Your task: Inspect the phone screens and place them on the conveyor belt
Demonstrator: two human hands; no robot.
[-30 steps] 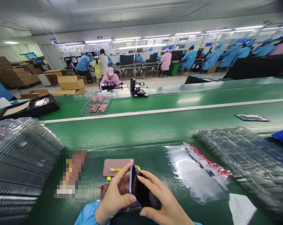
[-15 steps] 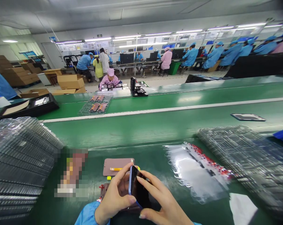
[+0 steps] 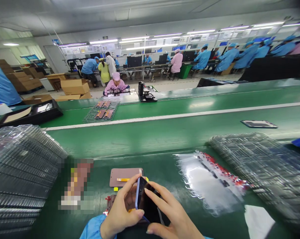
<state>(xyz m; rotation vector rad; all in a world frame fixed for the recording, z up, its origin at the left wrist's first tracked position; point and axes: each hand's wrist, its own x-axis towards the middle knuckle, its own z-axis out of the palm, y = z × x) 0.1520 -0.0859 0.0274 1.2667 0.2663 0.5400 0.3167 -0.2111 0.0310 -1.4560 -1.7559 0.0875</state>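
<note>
From my end of the link I saw a long white room under rows of fluorescent strip lights (image 3: 152,38). Bright windows (image 3: 19,49) lit the far left corner, cardboard cartons (image 3: 74,87) stood on the pale floor (image 3: 170,83), and dark monitors (image 3: 134,61) lined the distant bench (image 3: 142,68).

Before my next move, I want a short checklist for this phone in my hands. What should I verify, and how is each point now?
1. Secure hold: ok. The left hand wraps the blue-edged black smartphone.
2. Bare fingers off the glass: not ok. The right hand rests its fingers on the screen.
3. Screen free of marks: cannot tell; fingers and glare hide it.
4. Clear plastic film with red marks away from the phone: ok. It lies to the right on the green conveyor belt.
</note>
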